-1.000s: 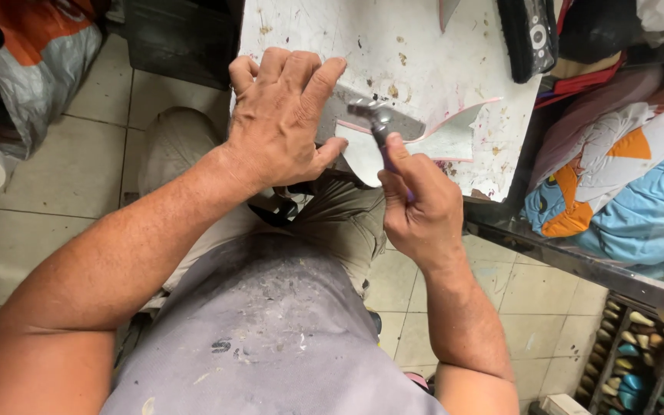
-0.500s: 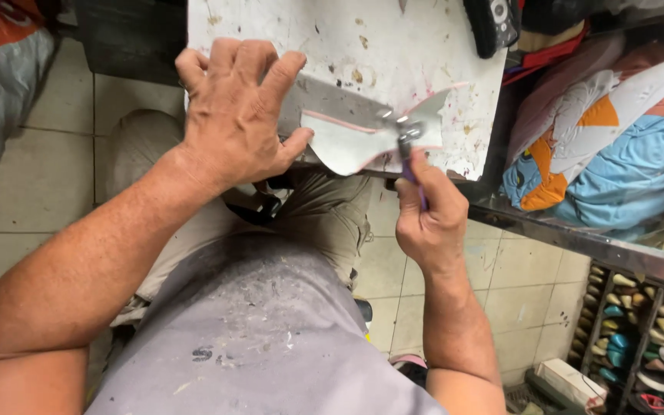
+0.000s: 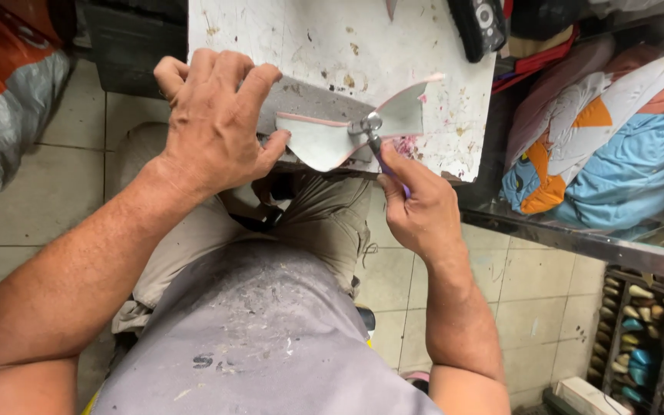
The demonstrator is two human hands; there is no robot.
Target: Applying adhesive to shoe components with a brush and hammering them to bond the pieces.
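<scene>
Curved pale-grey leather piece (image 3: 324, 142) with a pink edge lies flat at the stained white table's (image 3: 301, 38) near edge; a small metal-headed tool (image 3: 370, 129) presses on it.

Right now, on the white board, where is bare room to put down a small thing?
The white board is bare above the left hand, up to the black remote. It is crowded along the near edge: grey leather piece, metal tool, right hand.
</scene>
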